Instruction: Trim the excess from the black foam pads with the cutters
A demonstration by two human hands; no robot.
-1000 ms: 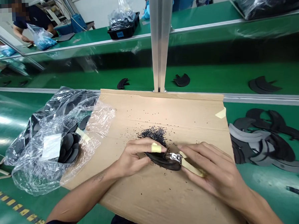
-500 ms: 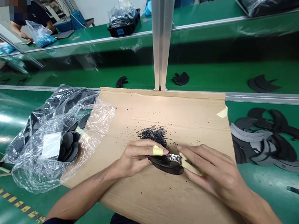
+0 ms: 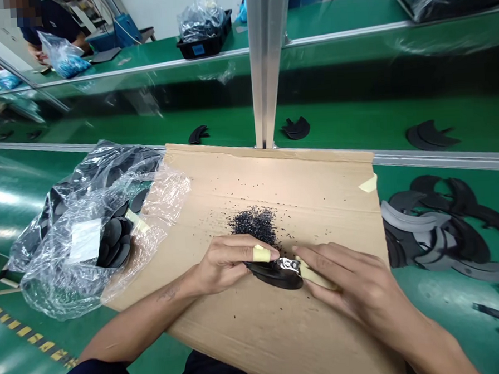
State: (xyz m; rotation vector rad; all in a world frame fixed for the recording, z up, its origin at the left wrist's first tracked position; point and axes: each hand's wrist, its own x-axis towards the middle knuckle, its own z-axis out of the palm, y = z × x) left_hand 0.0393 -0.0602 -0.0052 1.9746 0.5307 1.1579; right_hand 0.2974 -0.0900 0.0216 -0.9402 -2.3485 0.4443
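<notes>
From the head camera, the left hand (image 3: pixel 224 263) is clenched around a curved black foam piece (image 3: pixel 275 278), its fingers curled over the top and one finger wrapped in pale yellow tape (image 3: pixel 261 254). The right hand (image 3: pixel 346 282) grasps a pair of steel nippers (image 3: pixel 289 264) by handles bound in yellow tape, with the metal head pressed against the piece's upper edge. The piece is held just above a cardboard sheet (image 3: pixel 324 328), near the lower middle of the frame. The hands hide much of the cutting edge, so whether the nippers are biting the foam at this instant is hard to tell.

Just above the hands, a heap of black crumbs (image 3: pixel 255 224) sits on the cardboard, with more specks scattered around it: a fair amount of trimming is done. To the left, a clear plastic bag (image 3: pixel 85 240) holds a stack of black discs (image 3: pixel 113 244), and more dark pieces show through the plastic. To the right, curved black and grey pieces (image 3: pixel 427 228) lie in a loose pile on a green conveyor belt (image 3: pixel 449 333). Toward the upper left, beyond an aluminium post (image 3: pixel 265 58), a co-worker (image 3: pixel 52 24) stands at another belt.
</notes>
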